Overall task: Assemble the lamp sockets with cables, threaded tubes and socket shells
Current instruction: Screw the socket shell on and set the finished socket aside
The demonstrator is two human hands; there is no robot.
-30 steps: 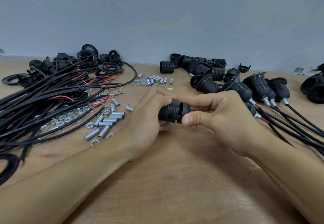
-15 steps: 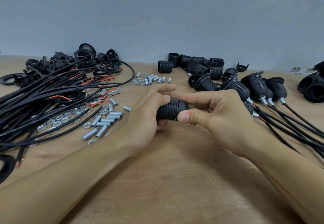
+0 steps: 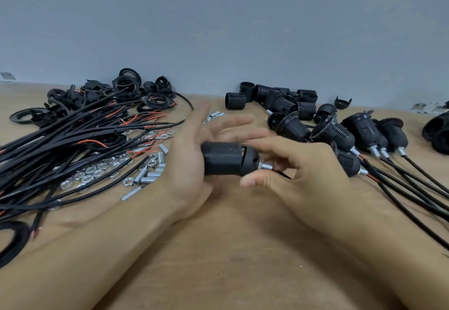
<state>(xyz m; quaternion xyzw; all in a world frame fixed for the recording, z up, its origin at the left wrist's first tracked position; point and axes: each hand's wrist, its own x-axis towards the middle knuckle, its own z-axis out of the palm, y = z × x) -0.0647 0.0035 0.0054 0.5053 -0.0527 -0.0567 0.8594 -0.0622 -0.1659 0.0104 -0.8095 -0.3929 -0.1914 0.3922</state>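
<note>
A black lamp socket (image 3: 223,159) lies level just above the wooden table (image 3: 243,261), its silver threaded tube (image 3: 266,166) and black cable pointing right. My left hand (image 3: 187,164) has straight, spread fingers, and its palm presses against the socket's open end. My right hand (image 3: 303,173) curls round the cap end, fingers over the top and thumb below, with the cable running into the palm. A heap of black cables (image 3: 73,139) with red wire ends lies at the left.
Loose threaded tubes (image 3: 150,176) and nuts (image 3: 90,173) lie beside the cables. Black rings and caps (image 3: 126,83) sit at the back left and threaded shells (image 3: 279,100) at the back centre. Several assembled sockets (image 3: 364,134) with cables lie at the right.
My left hand has let go of the shell and spread its fingers flat. My right hand slid back toward the cap end, uncovering the cap and the threaded tube.
</note>
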